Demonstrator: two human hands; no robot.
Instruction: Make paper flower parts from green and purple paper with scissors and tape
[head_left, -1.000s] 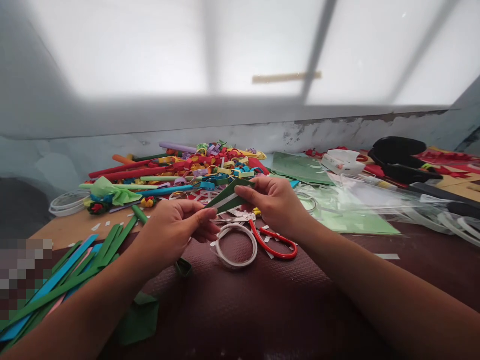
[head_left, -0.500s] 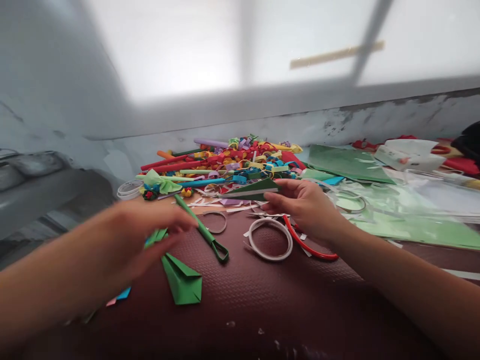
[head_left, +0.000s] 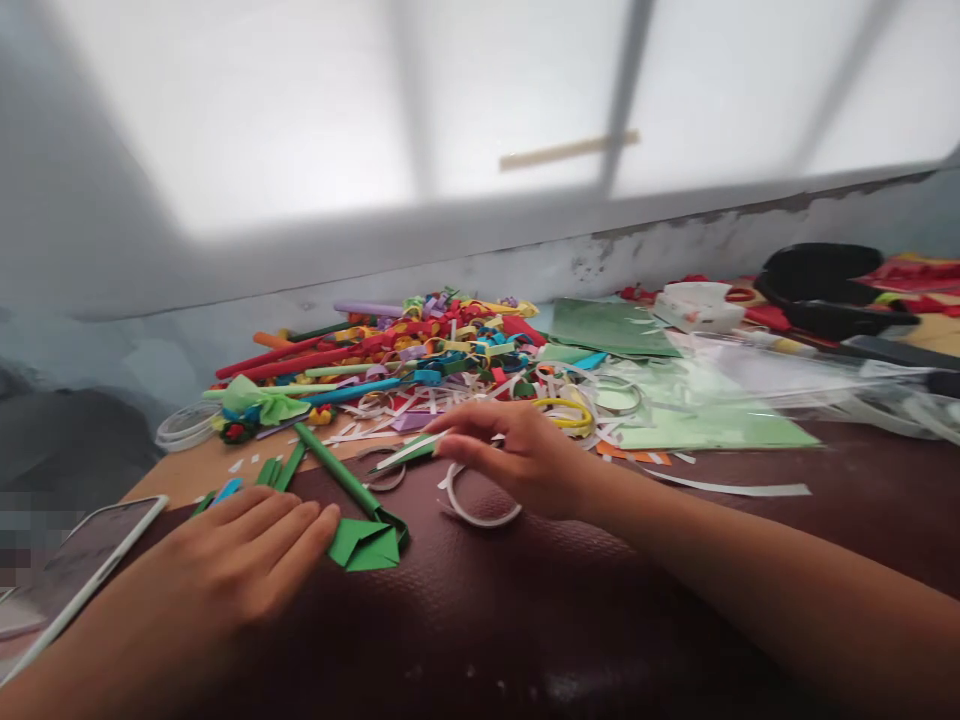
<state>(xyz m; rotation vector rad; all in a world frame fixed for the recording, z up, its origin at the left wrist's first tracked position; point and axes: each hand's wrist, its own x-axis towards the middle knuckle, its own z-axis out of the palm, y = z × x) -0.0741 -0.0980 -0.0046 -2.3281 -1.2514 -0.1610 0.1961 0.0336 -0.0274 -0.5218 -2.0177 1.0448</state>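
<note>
My right hand (head_left: 521, 460), thumb and fingers pinched, grips a dark green folded paper piece (head_left: 412, 450) with a white strip along it. My left hand (head_left: 259, 560) lies palm down with its fingers together, closed over the narrow end of a green folded paper (head_left: 365, 545); its wide pointed end sticks out past the fingertips. Between the hands a green rolled paper stick (head_left: 341, 470) with a looped end lies on the brown table (head_left: 525, 620). Beneath my right hand is a white ring of strip (head_left: 484, 515), partly hidden.
Colourful paper rolls and chains (head_left: 420, 340) are heaped at the back. Green sheets (head_left: 712, 410) and a black case (head_left: 825, 285) lie to the right. A white-edged tablet or phone (head_left: 112, 550) is at the left. A yellow coil (head_left: 570, 412) sits behind my right hand.
My left hand has come down onto the green folded paper and shifted it. My right hand has moved left with its green piece. The view has turned right; the red-handled scissors no longer show.
</note>
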